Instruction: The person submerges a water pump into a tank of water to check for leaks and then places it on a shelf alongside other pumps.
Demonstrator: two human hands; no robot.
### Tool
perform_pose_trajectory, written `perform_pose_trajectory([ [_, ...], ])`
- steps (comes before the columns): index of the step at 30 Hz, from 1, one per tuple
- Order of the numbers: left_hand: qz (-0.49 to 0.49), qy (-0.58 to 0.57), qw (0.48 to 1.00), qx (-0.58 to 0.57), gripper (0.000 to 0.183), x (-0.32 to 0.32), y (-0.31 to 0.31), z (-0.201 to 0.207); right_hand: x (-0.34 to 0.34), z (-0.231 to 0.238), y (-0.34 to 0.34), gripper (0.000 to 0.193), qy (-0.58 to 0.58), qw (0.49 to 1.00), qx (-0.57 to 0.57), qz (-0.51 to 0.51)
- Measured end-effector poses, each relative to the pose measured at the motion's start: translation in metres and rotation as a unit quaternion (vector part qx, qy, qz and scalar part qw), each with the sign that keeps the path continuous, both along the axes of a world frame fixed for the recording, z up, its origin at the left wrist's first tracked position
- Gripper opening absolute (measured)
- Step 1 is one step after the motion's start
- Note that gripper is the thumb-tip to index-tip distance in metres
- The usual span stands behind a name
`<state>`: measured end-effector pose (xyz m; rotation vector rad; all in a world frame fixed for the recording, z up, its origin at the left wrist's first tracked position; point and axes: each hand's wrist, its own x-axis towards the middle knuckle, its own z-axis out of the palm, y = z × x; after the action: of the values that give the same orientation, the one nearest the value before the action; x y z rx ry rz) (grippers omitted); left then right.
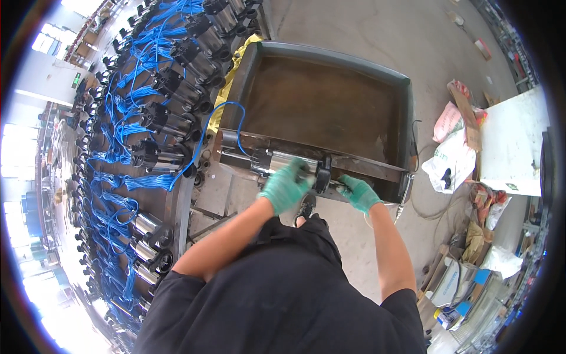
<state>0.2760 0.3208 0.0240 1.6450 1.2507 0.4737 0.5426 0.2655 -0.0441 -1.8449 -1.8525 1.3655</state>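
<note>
A submersible pump [279, 161] with a shiny metal body and black ends lies on its side along the near edge of a metal tank [323, 52] holding brown, murky water. In a green glove, my left hand [288, 186] grips the pump's body, fingers curled over it near its black end. My right hand [358, 193], gloved in green too, is closed beside that end, around a small dark metal piece [337, 185] mostly hidden by the fingers. From the pump's left end a blue cable [227, 104] loops up and over to the left.
Left of the tank, a long bench carries rows of similar pumps [168, 121] with bundled blue cables [147, 182]. Yellow cloth [221, 94] hangs by the tank's left side. White bags [449, 159], a white cabinet [512, 141] and boxes stand to the right. A hose [433, 212] curls across the floor.
</note>
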Motion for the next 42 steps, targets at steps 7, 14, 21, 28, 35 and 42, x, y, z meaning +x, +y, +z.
perform_pose_trajectory([
  [7,0.007,0.267,0.951,0.155,0.036,-0.177,0.077,-0.014,-0.018,0.045,0.007,0.035,0.009,0.974,0.161,-0.159],
  [14,-0.087,0.144,0.974,-0.151,0.040,-0.199,0.114,-0.008,-0.121,0.075,0.052,0.029,-0.076,0.956,0.228,-0.170],
  [21,-0.096,0.164,0.977,-0.095,0.048,-0.206,0.136,-0.057,-0.134,0.069,0.058,0.025,-0.251,0.925,0.249,-0.138],
  [28,-0.015,0.114,0.978,-0.176,0.046,-0.199,0.108,-0.046,-0.135,0.072,0.055,0.023,-0.253,0.925,0.229,-0.165],
  [35,-0.352,0.188,0.862,0.312,0.050,-0.232,0.129,-0.054,-0.137,0.074,0.057,0.022,-0.257,0.924,0.222,-0.177],
  [42,0.070,-0.019,0.874,-0.481,0.044,-0.205,0.143,-0.074,-0.137,0.074,0.058,0.020,-0.265,0.923,0.213,-0.179],
])
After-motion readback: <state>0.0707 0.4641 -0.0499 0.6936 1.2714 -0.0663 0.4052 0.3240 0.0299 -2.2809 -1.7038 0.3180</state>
